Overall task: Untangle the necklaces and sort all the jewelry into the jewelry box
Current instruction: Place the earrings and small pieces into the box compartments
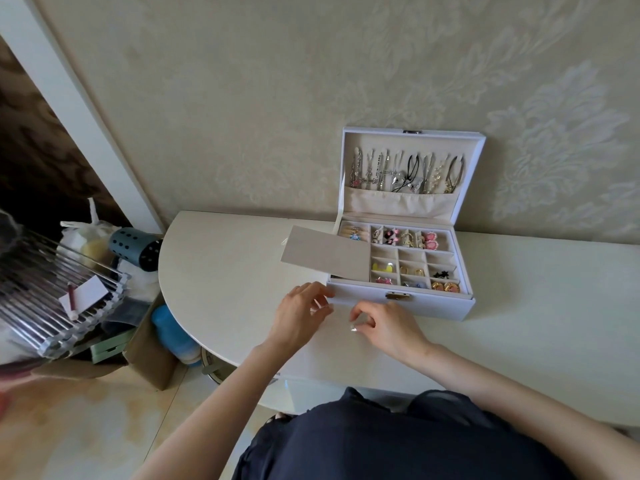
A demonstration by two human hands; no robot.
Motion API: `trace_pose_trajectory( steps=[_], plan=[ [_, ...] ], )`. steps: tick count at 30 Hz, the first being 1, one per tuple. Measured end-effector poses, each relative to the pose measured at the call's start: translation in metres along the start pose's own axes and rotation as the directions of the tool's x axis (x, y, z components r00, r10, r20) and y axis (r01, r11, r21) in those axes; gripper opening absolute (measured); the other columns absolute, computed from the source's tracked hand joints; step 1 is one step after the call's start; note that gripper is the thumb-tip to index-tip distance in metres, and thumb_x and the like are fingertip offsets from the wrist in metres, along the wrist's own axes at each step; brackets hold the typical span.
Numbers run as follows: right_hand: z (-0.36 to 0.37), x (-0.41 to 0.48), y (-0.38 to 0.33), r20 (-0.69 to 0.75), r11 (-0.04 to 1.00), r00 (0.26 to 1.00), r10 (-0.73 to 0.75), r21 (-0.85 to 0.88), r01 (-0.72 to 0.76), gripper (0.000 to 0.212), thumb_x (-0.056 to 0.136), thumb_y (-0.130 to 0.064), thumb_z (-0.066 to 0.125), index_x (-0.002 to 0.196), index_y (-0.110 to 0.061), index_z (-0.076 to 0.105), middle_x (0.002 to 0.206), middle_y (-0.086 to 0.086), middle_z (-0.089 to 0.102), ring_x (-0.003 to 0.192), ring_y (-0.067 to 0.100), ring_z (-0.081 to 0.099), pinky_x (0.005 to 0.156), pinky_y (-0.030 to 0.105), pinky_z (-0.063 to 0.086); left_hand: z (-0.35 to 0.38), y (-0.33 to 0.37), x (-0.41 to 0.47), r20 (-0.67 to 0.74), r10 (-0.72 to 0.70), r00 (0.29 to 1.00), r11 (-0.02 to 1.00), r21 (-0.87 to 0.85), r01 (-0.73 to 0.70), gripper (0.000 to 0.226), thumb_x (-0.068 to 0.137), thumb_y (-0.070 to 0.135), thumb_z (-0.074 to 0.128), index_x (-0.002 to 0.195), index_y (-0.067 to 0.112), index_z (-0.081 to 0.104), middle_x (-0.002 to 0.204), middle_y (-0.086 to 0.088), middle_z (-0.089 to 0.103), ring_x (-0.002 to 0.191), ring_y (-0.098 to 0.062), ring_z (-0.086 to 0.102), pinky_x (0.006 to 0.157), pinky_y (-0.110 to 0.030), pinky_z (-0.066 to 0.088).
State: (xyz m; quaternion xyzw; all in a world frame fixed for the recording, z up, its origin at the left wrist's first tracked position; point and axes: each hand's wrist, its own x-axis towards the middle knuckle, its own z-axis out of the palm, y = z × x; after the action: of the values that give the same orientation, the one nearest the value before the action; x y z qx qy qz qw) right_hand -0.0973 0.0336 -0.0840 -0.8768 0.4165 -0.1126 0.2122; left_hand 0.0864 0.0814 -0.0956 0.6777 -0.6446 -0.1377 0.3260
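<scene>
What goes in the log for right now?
jewelry box: open, on table | necklaces: hung in lid | left hand: relaxed, by box front | right hand: curled, hold unclear

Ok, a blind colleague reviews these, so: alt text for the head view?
A right hand pinches a small shiny piece, left hand beside it, before an open white jewelry box on a white table; necklaces hang in its lid.

Soft, even daylight, faint shadows, glare on the glossy table (221,271), wide-angle bending and blur toward the edges.
</scene>
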Motion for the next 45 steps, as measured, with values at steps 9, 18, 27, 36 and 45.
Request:
trace_pose_trajectory(
  steps=[9, 18, 27, 36, 45],
  plan=[
    [-0.003, 0.004, -0.008, 0.0, 0.982, 0.996, -0.093, -0.164, 0.092, 0.017, 0.09, -0.024, 0.052, 0.101, -0.018, 0.063, 0.081, -0.002, 0.069, 0.075, 0.017, 0.063, 0.069, 0.026, 0.047, 0.003, 0.004, 0.001, 0.017, -0.057, 0.998, 0.99, -0.126, 0.058, 0.007, 0.08, 0.009, 0.067, 0.082, 0.015, 0.063, 0.078, 0.009, 0.064, 0.068, -0.01, 0.061, 0.066, -0.021, 0.048],
    [0.0, 0.004, -0.006, -0.233, 0.979, 0.952, -0.197, -0.087, 0.182, 0.007, 0.076, -0.017, 0.063, 0.081, -0.017, 0.059, 0.077, -0.008, 0.062, 0.061, 0.012, 0.059, 0.048, 0.03, 0.049, 0.001, 0.001, 0.002, 0.049, -0.125, 0.991, 0.976, -0.171, 0.132, 0.013, 0.078, 0.014, 0.072, 0.083, 0.012, 0.061, 0.083, 0.004, 0.071, 0.077, -0.012, 0.066, 0.071, -0.028, 0.052],
    [0.002, 0.007, 0.0, -0.2, 0.98, 0.967, -0.161, 0.086, 0.181, 0.01, 0.079, 0.0, 0.063, 0.085, -0.008, 0.06, 0.08, -0.006, 0.06, 0.06, 0.001, 0.046, 0.06, 0.017, 0.039, -0.001, 0.006, 0.002, 0.056, -0.109, 0.993, 0.975, -0.19, 0.117, 0.021, 0.076, 0.016, 0.076, 0.076, 0.018, 0.055, 0.07, 0.008, 0.06, 0.063, -0.004, 0.056, 0.065, -0.021, 0.045],
    [-0.026, 0.002, -0.005, -0.179, 0.949, 0.984, 0.0, 0.312, 0.056, 0.011, 0.083, -0.01, 0.068, 0.084, -0.019, 0.073, 0.076, -0.016, 0.065, 0.067, 0.006, 0.055, 0.065, 0.022, 0.044, -0.007, 0.026, 0.011, 0.089, -0.028, 0.996, 0.97, -0.236, 0.049, 0.01, 0.078, 0.018, 0.074, 0.076, 0.02, 0.064, 0.072, 0.005, 0.067, 0.065, -0.009, 0.064, 0.065, -0.023, 0.05],
    [-0.081, 0.03, 0.016, -0.355, 0.884, 0.908, 0.222, 0.466, -0.034, 0.013, 0.077, 0.001, 0.071, 0.079, -0.012, 0.073, 0.074, -0.008, 0.065, 0.063, -0.008, 0.056, 0.062, 0.007, 0.04, -0.014, 0.067, 0.071, 0.045, 0.064, 0.997, 0.996, -0.068, -0.06, 0.01, 0.08, 0.029, 0.071, 0.078, 0.023, 0.063, 0.09, 0.008, 0.063, 0.083, -0.012, 0.057, 0.073, -0.031, 0.048]
  ],
)
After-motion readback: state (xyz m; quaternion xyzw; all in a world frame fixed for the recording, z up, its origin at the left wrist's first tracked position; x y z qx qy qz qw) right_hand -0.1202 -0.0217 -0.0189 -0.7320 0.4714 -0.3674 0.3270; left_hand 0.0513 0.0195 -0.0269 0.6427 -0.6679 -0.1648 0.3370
